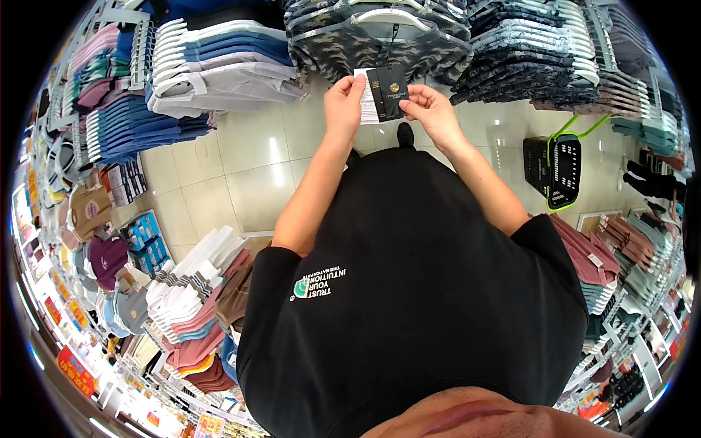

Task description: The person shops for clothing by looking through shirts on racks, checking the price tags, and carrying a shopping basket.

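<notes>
Both my hands are raised in front of the camouflage shirt [380, 44], which hangs on a white hanger [391, 16]. My left hand [343, 106] pinches a white printed tag [365, 109], its thumb on the upper left edge. Over the white tag's right side lies a black hang tag [394, 89] with a round gold emblem and small lettering. The fingers of my right hand [432, 113] close on this black tag's right edge. A dark cord rises from the tags toward the shirt's neck.
Racks of hanging shirts [234, 55] stand ahead on both sides, with dark patterned garments [518, 58] at right. A black basket [561, 171] with green handles rests on the tiled floor [255, 157]. More clothes [197, 292] hang behind. A person's dark-clothed legs [650, 182] show far right.
</notes>
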Demonstrator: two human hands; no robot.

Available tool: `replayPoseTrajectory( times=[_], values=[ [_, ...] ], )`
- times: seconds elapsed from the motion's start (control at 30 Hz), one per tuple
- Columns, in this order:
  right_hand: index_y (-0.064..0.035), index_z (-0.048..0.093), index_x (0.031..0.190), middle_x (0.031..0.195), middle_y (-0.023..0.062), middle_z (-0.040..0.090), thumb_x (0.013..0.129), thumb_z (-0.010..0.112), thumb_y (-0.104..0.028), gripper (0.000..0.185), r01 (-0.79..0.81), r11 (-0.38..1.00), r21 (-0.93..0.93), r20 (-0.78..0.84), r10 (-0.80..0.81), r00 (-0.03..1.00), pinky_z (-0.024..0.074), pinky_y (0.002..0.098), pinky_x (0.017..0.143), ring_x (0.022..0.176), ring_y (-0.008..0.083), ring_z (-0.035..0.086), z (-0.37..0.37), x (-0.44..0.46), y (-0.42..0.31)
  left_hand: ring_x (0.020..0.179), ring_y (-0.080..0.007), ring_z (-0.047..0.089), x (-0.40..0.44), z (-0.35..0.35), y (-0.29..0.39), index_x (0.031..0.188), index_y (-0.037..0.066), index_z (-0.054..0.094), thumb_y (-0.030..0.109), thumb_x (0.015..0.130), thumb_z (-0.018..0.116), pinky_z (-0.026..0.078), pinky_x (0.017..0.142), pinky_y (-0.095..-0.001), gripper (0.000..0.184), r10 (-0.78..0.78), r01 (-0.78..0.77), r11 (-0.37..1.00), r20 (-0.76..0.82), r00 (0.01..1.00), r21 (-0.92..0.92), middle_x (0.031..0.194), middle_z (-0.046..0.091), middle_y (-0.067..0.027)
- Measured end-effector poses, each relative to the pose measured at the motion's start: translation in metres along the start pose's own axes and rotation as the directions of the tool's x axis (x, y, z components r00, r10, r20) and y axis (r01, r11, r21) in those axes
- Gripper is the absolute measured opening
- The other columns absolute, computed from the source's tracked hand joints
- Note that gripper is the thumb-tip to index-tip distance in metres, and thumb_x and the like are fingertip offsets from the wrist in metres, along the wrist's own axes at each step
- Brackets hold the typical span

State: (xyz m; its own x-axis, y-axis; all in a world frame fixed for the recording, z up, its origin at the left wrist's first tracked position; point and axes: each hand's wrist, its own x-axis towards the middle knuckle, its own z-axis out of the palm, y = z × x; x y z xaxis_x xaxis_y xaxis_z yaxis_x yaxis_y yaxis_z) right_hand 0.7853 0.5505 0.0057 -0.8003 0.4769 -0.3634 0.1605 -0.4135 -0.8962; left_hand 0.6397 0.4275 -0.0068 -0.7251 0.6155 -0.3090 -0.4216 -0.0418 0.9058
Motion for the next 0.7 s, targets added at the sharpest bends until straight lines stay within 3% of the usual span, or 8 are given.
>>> replayPoseTrajectory(
  times=[0.4, 0.7],
  values=[
    [-0.0022, 0.059, 0.115, 0.095, -0.0001, 0.067, 0.090, 0.064, -0.008, 0.026, 0.028, 0.999, 0.036, -0.057, -0.026, 0.998, 0.0462, 0.0204, 0.072, 0.080, 0.0049, 0.059, -0.004, 0.004, -0.011, 0.070, -0.0063, 0.059, -0.002, -0.002, 0.009, 0.094, 0.000, 0.065, 0.020, 0.096, 0.060, 0.046, 0.063, -0.0215, 0.020, -0.012, 0.012, 1.000, 0.006, 1.000, -0.027, 0.084, 0.066, -0.0009],
    [-0.0018, 0.056, 0.119, 0.093, -0.0001, 0.065, 0.092, 0.061, -0.007, 0.028, 0.025, 0.998, 0.054, 0.011, -0.025, 1.000, 0.0486, 0.0197, 0.070, 0.079, 0.0048, 0.058, 0.003, 0.001, -0.002, 0.076, -0.0073, 0.062, -0.005, 0.008, 0.011, 0.103, -0.001, 0.065, 0.021, 0.099, 0.054, 0.049, 0.068, -0.0219, 0.025, 0.017, -0.014, 0.994, 0.026, 1.000, -0.111, 0.090, 0.067, -0.0025]
  ],
)
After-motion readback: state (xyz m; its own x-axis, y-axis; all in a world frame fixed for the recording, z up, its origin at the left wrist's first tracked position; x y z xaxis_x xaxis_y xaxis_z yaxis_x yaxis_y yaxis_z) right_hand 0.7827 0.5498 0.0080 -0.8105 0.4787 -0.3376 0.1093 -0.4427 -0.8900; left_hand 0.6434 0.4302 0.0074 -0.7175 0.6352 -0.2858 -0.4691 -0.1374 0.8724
